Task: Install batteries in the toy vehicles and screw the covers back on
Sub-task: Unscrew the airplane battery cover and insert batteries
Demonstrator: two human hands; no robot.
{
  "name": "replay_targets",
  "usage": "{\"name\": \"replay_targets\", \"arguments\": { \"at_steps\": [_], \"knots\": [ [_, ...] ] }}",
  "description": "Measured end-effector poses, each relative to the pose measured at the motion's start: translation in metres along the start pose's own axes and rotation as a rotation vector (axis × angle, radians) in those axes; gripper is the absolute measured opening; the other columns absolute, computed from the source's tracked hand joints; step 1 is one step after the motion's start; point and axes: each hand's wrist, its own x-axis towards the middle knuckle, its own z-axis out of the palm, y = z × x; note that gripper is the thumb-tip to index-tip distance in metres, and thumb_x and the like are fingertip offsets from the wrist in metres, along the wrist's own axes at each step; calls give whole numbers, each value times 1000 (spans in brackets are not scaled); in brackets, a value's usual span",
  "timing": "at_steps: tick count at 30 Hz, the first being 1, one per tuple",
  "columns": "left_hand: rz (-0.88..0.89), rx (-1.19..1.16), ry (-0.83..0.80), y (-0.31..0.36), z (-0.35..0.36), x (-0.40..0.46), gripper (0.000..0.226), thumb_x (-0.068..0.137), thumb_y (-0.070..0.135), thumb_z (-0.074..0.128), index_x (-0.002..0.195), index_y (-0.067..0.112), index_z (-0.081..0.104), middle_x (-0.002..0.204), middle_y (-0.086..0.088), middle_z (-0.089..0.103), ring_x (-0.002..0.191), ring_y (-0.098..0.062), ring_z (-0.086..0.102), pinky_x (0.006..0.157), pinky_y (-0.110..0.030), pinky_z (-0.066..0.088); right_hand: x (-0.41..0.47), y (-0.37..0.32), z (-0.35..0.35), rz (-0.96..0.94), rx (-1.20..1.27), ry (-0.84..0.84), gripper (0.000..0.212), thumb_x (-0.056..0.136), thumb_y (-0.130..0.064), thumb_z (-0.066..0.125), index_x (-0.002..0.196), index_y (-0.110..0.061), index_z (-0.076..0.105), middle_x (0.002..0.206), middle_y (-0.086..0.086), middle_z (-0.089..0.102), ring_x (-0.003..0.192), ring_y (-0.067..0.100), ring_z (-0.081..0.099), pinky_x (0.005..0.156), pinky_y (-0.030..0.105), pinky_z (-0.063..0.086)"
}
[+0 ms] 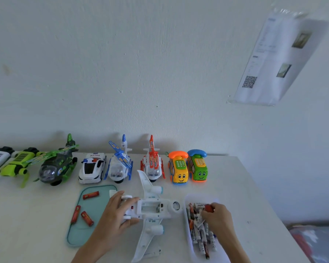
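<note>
White table (235, 186): L hand (112, 215) steadies plane (150, 207), R hand (218, 219) prob. pinching battery (209, 208).

Left hand (115, 213) at 7 o'clock, fingers curled in a grip; right hand (217, 215) at 5 o'clock, fingertips pinching.

On the hood of the white police car (92, 168) in the row along the wall I can read "POLICE", upside down from where I sit. In the white tray (190, 234) under my right hand (219, 218), the topmost battery (199, 205) carries a label that starts "Heybri"; my fingers cover the rest. The sheet of paper (277, 59) stuck to the wall has a QR code (249, 82) at its lower left corner, and its printed lines are too blurred to read. The print on the red batteries (91, 195) in the green tray (74, 236) is too small to make out.
</note>
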Motion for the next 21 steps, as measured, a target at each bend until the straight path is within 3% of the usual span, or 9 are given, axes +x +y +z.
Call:
{"name": "replay_targets", "arguments": {
  "at_steps": [3, 6, 9, 12, 15, 16, 18, 21],
  "knots": [
    [-31, -41, 78, 11, -9, 6, 58, 75, 44, 68, 128, 44, 44, 120, 7, 41, 126, -8, 33, 99, -32, 39, 2, 2, 0, -41, -3, 39, 20, 85, -11, 61, 105, -6, 62, 93, 9, 60, 65, 16, 56, 47, 20, 36],
    [-3, 2, 147, 14, -21, 9, 52, 80, 54, 66, 127, 42, 46, 116, 12, 39, 119, 3, 35, 98, -14, 32, -3, -7, 6, -131, -14, 53, 34, 87, -12, 58, 121, -10, 59, 105, 10, 56, 75, 17, 55, 57, 22, 37],
    [-44, 38, 183, 21, -35, 7, 55, 76, 47, 71, 126, 41, 48, 118, 8, 42, 116, -1, 36, 93, -23, 38, -25, -26, 25, -245, 50, -18, 45, 88, -9, 56, 130, -24, 48, 110, 7, 58, 91, 21, 56, 75, 27, 43],
    [-96, 67, 250, 24, -50, -5, 60, 74, 41, 74, 126, 47, 44, 122, 6, 41, 121, -2, 33, 93, -31, 38, -41, -37, 56, -319, 77, -175, 40, 82, -7, 60, 108, -35, 47, 96, 0, 62, 84, 19, 61, 75, 35, 54],
    [-153, 36, 255, 19, -66, -27, 63, 76, 45, 71, 126, 63, 37, 130, 18, 35, 130, 5, 26, 101, -23, 34, -41, -45, 83, -391, -68, -237, 25, 83, -8, 58, 92, -29, 50, 90, 0, 57, 74, 12, 54, 61, 16, 44],
    [-166, 43, 259, 16, -71, -37, 62, 76, 47, 68, 126, 66, 36, 132, 22, 33, 131, 8, 23, 101, -22, 34, -40, -48, 91, -412, -111, -247, 24, 84, -7, 56, 90, -29, 48, 91, 0, 52, 71, 8, 48, 59, 15, 41],
    [-201, 59, 267, 10, -74, -56, 59, 75, 58, 62, 127, 66, 36, 132, 14, 37, 132, 8, 22, 102, -31, 40, -36, -53, 103, -443, -167, -249, 24, 86, -4, 50, 90, -27, 48, 93, 0, 45, 68, 6, 42, 59, 16, 40],
    [-331, 50, 278, 4, -81, -93, 61, 70, 80, 51, 127, 62, 39, 133, 2, 38, 133, 5, 24, 95, -41, 50, -31, -56, 122, -478, -220, -220, 31, 84, -2, 44, 104, -22, 60, 94, 0, 43, 74, 15, 47, 69, 25, 44]
  ]
}}
